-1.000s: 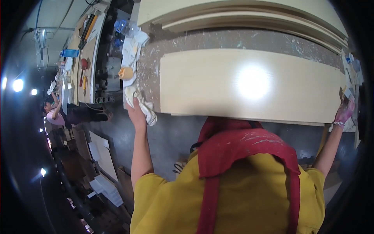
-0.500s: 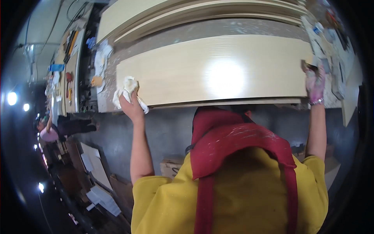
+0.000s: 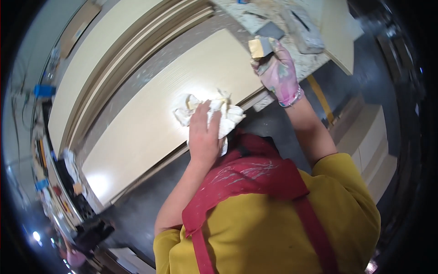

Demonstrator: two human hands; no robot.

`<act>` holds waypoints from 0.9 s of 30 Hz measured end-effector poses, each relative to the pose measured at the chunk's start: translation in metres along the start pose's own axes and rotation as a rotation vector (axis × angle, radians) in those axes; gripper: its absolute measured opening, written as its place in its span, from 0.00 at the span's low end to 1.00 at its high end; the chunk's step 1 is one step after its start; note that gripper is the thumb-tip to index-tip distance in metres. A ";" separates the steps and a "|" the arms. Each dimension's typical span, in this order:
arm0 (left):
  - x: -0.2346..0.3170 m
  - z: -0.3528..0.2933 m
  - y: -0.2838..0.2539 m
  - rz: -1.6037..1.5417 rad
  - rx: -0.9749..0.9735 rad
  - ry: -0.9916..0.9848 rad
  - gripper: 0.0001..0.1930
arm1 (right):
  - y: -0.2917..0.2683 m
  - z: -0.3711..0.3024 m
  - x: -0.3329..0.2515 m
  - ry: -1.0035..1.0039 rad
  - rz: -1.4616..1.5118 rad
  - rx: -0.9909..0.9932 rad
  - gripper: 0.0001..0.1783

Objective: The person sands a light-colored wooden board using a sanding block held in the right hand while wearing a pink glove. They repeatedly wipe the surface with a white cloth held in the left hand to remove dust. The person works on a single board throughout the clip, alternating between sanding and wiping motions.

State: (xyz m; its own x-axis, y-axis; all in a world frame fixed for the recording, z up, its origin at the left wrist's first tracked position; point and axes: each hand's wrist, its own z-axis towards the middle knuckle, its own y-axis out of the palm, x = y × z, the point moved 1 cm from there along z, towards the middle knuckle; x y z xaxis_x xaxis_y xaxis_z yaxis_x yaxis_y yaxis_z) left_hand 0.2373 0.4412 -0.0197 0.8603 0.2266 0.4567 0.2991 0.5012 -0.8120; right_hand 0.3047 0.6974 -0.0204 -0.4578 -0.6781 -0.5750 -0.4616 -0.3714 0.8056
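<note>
A long, pale wood-coloured board point(image 3: 137, 109) lies flat along the near side of the workbench. My bare left hand point(image 3: 204, 132) presses a crumpled white cloth point(image 3: 230, 119) onto the board near its front edge, fingers laid over the folds. My right hand point(image 3: 279, 75), in a pink-stained glove, is at the board's right end. It grips a small block point(image 3: 259, 47) with a tan face and a grey side, which looks like a sanding block. A flat grey piece point(image 3: 270, 31) lies on the bench just beyond that hand.
Several similar boards point(image 3: 102, 75) are stacked along the far side. A paint-spattered bench end point(image 3: 246, 13) at the right carries a whitish slab-like object point(image 3: 305, 32). Pale panels point(image 3: 365, 141) stand low at the right. Another person point(image 3: 75, 258) is far off at lower left.
My left hand has carried the cloth from the board's left end toward its right part. My right hand still holds the block at the right end. The view has turned, so the board now slants.
</note>
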 end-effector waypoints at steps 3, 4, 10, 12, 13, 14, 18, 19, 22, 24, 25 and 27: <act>0.029 0.043 0.041 0.002 -0.160 0.260 0.29 | -0.026 -0.029 -0.061 -0.151 0.011 -0.004 0.17; 0.037 0.058 0.056 0.053 -0.134 0.379 0.28 | -0.036 -0.039 -0.076 -0.203 0.037 0.032 0.16; 0.069 0.168 0.069 -0.423 -0.190 0.338 0.23 | -0.073 -0.119 -0.108 -0.382 0.043 0.215 0.19; 0.043 0.196 0.048 -0.510 -0.302 0.213 0.24 | -0.088 -0.141 -0.110 -0.405 0.062 0.320 0.20; 0.033 0.199 0.042 -0.281 -0.336 0.287 0.24 | -0.080 -0.147 -0.109 -0.368 0.081 0.484 0.20; 0.023 0.200 0.042 -0.052 -0.360 0.361 0.25 | -0.072 -0.150 -0.105 -0.325 0.104 0.645 0.21; -0.021 0.227 0.082 -0.019 -0.519 0.334 0.22 | -0.058 -0.137 -0.060 -0.160 0.036 0.341 0.19; -0.017 0.233 0.086 -0.018 -0.415 0.301 0.21 | -0.044 -0.132 -0.050 -0.123 0.015 0.449 0.19; -0.049 0.263 0.098 -0.144 -0.304 0.116 0.17 | -0.018 -0.114 -0.019 -0.073 0.012 0.465 0.17; -0.067 0.279 0.074 -0.542 -0.132 -0.095 0.15 | -0.021 -0.111 -0.003 -0.066 0.045 0.356 0.19; -0.071 0.279 0.060 -0.551 -0.187 -0.130 0.14 | -0.017 -0.110 0.000 -0.074 0.054 0.331 0.18; -0.090 0.256 0.060 -0.335 -0.221 0.128 0.16 | -0.008 -0.100 0.014 -0.071 0.076 0.267 0.17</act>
State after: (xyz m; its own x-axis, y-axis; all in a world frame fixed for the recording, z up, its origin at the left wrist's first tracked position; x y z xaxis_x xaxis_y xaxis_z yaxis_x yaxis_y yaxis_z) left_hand 0.0727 0.6648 -0.0167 0.7405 -0.0314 0.6714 0.6407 0.3348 -0.6909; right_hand 0.3776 0.6271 -0.0207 -0.5466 -0.6482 -0.5302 -0.6033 -0.1342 0.7861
